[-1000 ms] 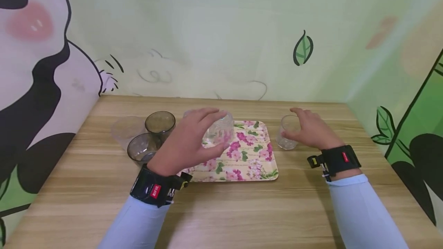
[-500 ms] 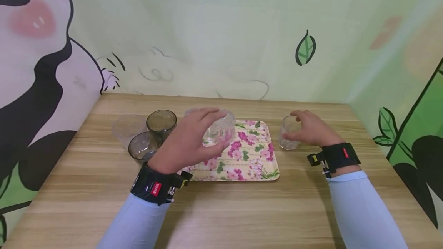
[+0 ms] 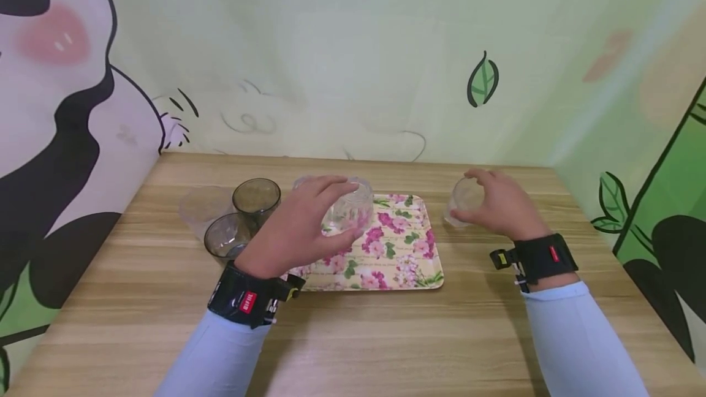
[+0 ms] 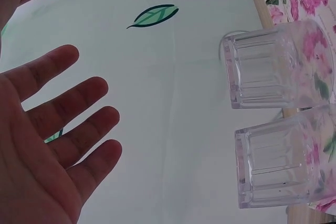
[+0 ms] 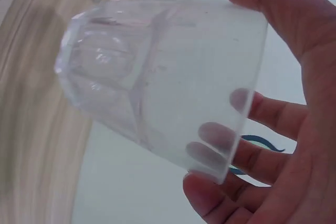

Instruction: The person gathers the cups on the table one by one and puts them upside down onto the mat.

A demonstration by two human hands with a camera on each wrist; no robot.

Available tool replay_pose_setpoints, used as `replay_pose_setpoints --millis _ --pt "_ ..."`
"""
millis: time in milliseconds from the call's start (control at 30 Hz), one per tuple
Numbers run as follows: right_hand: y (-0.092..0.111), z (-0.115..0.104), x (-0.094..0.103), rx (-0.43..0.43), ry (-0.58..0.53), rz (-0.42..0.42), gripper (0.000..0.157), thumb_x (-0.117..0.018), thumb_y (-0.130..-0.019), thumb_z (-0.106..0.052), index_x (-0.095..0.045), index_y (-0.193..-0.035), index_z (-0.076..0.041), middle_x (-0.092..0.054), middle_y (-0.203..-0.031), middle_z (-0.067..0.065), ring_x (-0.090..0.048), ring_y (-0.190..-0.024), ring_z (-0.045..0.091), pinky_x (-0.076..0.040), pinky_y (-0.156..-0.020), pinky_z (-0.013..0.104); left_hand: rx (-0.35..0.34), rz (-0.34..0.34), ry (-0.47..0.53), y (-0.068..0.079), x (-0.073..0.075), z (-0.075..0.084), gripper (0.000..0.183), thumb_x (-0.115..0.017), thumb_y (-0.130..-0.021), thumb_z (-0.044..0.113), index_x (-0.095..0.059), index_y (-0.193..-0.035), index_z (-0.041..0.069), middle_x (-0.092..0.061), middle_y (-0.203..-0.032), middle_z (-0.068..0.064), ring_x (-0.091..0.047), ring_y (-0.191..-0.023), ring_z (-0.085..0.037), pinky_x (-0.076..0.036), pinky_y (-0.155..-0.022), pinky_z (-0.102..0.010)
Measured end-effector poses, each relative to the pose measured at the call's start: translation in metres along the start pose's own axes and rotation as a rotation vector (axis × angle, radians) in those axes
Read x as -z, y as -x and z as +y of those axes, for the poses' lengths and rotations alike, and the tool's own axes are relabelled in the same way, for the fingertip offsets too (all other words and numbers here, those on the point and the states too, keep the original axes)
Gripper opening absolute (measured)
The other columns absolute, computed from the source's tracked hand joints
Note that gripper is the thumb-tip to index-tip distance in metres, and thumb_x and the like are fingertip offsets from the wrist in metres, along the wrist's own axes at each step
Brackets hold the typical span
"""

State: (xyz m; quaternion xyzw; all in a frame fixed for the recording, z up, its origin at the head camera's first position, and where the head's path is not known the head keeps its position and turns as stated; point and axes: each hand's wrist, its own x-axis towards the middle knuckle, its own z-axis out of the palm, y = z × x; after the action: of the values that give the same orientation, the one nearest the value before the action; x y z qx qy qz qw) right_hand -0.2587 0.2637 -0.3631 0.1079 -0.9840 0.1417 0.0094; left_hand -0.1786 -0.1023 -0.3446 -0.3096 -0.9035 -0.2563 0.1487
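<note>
My right hand [image 3: 504, 208] holds a clear faceted glass [image 5: 152, 72] near its rim, thumb on one side and fingertips on the other. In the head view this glass [image 3: 466, 198] is just right of the floral tray [image 3: 397, 256], close over the table. My left hand [image 3: 300, 225] hovers at the tray's left part with fingers spread and nothing in them. Beyond it, two clear glasses [image 4: 268, 69] stand side by side on the tray, thick ends up. In the head view the left hand partly hides them, and one glass [image 3: 353, 204] shows past its fingers.
Two smoky dark glasses [image 3: 256, 201] stand left of the tray, the nearer one partly behind my left wrist. A clear glass [image 3: 204, 207] is beside them at far left. A painted wall [image 3: 364, 66] closes off the back of the wooden table [image 3: 386, 342].
My right hand has closed around the rim of the glass, which has risen slightly and now leans. The left hand stays in about the same place.
</note>
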Motion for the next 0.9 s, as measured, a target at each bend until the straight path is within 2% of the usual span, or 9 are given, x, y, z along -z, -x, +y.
replay_pose_setpoints --millis 133,367,667,900 --pt "0.005 -0.004 0.005 0.008 -0.046 0.048 0.090 -0.082 -0.076 -0.047 -0.045 -0.145 -0.004 -0.047 -0.147 0.036 -0.048 -0.128 0.051 -0.045 -0.104 0.073 0.002 0.002 0.001 0.000 0.000 0.000 0.064 -0.070 -0.088 0.045 -0.055 -0.141 0.013 -0.059 -0.144 -0.011 -0.052 -0.132 -0.029 -0.050 -0.110 -0.053" --pt "0.019 -0.012 0.013 0.025 -0.123 0.141 0.091 -0.085 -0.075 -0.041 -0.041 -0.146 -0.006 -0.045 -0.142 0.034 -0.055 -0.111 0.047 -0.054 -0.089 0.069 -0.005 0.011 0.005 0.000 -0.001 0.000 0.062 -0.069 -0.089 0.044 -0.056 -0.141 0.013 -0.059 -0.144 -0.011 -0.052 -0.133 -0.029 -0.050 -0.110 -0.053" --pt "0.037 -0.026 0.023 0.077 -0.198 0.225 0.084 -0.084 -0.076 -0.045 -0.047 -0.143 -0.011 -0.053 -0.138 0.027 -0.056 -0.116 0.047 -0.054 -0.090 0.068 -0.006 0.014 0.003 0.001 -0.003 -0.001 0.062 -0.068 -0.089 0.045 -0.055 -0.142 0.016 -0.060 -0.144 -0.009 -0.052 -0.133 -0.027 -0.050 -0.111 -0.052" --pt "0.052 -0.043 0.030 0.153 -0.235 0.267 0.084 -0.090 -0.071 -0.035 -0.050 -0.141 -0.013 -0.054 -0.136 0.024 -0.058 -0.114 0.044 -0.057 -0.091 0.068 0.008 0.008 0.015 0.000 0.000 0.001 0.066 -0.066 -0.091 0.047 -0.050 -0.146 0.014 -0.062 -0.143 -0.010 -0.053 -0.133 -0.026 -0.051 -0.111 -0.051"
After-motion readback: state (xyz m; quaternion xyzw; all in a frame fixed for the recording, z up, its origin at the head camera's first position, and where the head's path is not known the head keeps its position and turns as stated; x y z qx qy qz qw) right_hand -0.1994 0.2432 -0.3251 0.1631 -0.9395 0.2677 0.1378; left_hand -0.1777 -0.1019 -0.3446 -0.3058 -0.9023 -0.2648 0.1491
